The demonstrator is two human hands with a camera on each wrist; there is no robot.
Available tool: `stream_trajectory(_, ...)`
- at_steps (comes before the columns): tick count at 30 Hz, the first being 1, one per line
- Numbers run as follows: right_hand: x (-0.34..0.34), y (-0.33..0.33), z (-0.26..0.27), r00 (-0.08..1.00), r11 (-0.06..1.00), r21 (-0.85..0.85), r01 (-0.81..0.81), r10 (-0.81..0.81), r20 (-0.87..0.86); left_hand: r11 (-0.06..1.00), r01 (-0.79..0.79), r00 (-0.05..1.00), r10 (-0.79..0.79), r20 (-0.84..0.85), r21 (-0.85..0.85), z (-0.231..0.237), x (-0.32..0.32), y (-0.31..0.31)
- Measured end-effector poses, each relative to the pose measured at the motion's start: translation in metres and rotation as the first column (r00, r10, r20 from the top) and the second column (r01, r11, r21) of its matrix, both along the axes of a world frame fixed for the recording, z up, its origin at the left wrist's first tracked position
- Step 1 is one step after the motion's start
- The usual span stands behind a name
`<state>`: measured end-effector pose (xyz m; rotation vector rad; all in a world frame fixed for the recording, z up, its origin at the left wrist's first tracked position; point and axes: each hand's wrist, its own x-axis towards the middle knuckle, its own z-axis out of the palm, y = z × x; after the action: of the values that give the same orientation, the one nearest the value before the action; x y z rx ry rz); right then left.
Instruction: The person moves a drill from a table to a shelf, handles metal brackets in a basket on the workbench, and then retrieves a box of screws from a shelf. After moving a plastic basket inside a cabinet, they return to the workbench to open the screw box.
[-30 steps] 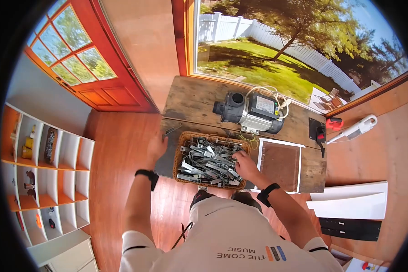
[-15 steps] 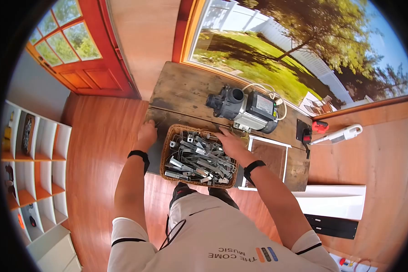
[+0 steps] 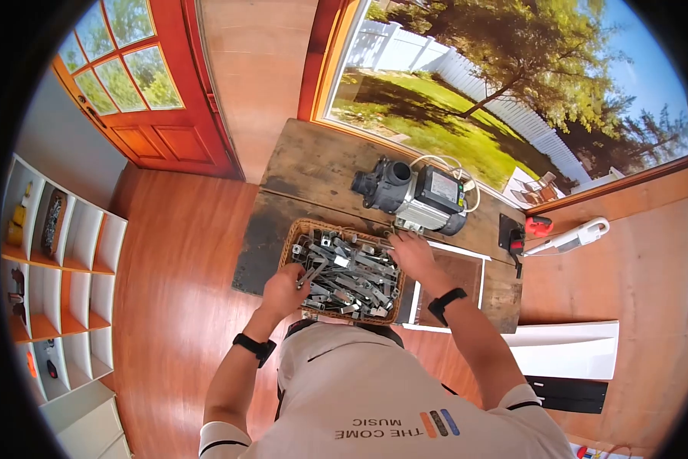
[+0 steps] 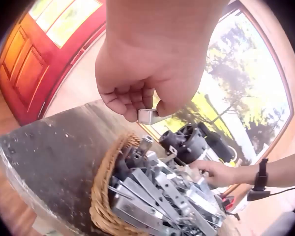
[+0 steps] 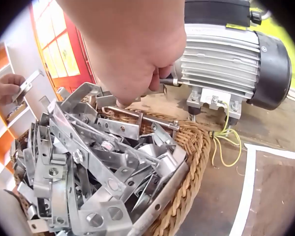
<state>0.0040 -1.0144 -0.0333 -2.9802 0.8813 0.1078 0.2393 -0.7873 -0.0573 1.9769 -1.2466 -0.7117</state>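
A wicker basket (image 3: 289,246) heaped with metal brackets (image 3: 351,279) stands near the table's front edge. Above the basket's left side, my left hand (image 3: 283,292) pinches a thin metal bracket (image 4: 147,116) between thumb and fingers; its bent end shows in the left wrist view. My right hand (image 3: 414,256) is at the back right rim, fingers curled on a metal bracket (image 5: 160,90) just over the pile. The hand itself covers most of that piece in the right wrist view. Bolts and holes show on several brackets in the basket.
Behind the basket sits a pump with a motor (image 3: 416,191), a yellow-green wire (image 5: 226,142) hanging from its foot. A white-bordered brown panel (image 3: 455,279) lies right of the basket. White shelves (image 3: 68,252) stand at left; a handheld vacuum (image 3: 573,237) is by the right wall.
My left hand has come from the table's left side to the basket, now with a bracket. The bracket seen lying at the table's left is gone from there. My right hand has moved toward the back rim.
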Motion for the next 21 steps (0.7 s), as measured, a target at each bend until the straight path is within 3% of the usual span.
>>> stream_trajectory(2,-0.012,0.008,0.01,1.0,1.0,0.006,-0.003,0.003,-0.002,0.983,0.106,0.987,-0.085,0.137,-0.15,-0.01,-0.009,-0.006)
stream_trajectory(3,-0.017,0.013,0.014,0.998,0.999,0.029,0.032,-0.034,0.049,0.976,0.165,0.963,-0.128,0.236,-0.144,-0.015,-0.01,-0.01)
stream_trajectory(6,-0.02,0.022,0.024,0.987,0.996,0.056,0.065,-0.073,0.147,0.979,0.134,0.927,-0.069,0.369,-0.155,-0.015,-0.017,-0.015)
stream_trajectory(8,-0.01,0.032,0.036,0.91,0.899,0.338,0.279,-0.36,0.206,0.99,0.076,0.939,-0.03,0.344,-0.12,-0.015,-0.017,-0.016)
stream_trajectory(12,-0.006,0.037,0.013,0.97,0.943,0.266,0.197,-0.227,0.083,0.999,0.004,0.967,0.009,0.256,-0.049,-0.009,-0.011,-0.013)
stream_trajectory(17,-0.021,0.039,-0.015,0.952,0.936,0.296,0.19,-0.249,0.177,0.985,-0.145,0.941,0.165,0.296,-0.089,-0.024,0.01,-0.001)
stream_trajectory(19,-0.03,0.039,-0.012,0.857,0.8,0.463,0.381,-0.493,0.148,0.972,-0.234,0.938,0.235,0.256,-0.035,-0.029,0.02,0.004)
stream_trajectory(20,-0.038,0.038,-0.014,0.855,0.799,0.463,0.385,-0.497,0.147,0.973,-0.23,0.939,0.231,0.255,-0.034,-0.039,0.026,0.006)
stream_trajectory(21,-0.047,0.037,-0.016,0.821,0.746,0.447,0.494,-0.57,0.043,0.973,-0.226,0.969,0.22,0.114,0.037,-0.055,0.03,0.006)
